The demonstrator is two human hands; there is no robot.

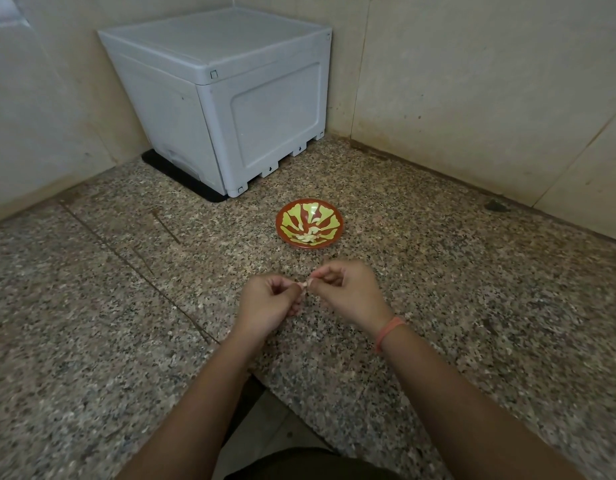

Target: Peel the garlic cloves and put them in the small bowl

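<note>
A small red bowl (282, 223) with a yellow-green pattern sits on the speckled granite counter (126, 306). Several pale peeled garlic cloves (310, 235) lie in its bottom. Just in front of the bowl, my left hand (268, 301) and my right hand (344, 292) meet, fingers curled. Between their fingertips they pinch one small pinkish garlic clove (305, 285), mostly hidden by the fingers. A pink band circles my right wrist.
A grey plastic box (223, 98) stands on a black mat (181, 180) in the back corner, against beige tiled walls. The counter's front edge has a notch near my body, with floor below.
</note>
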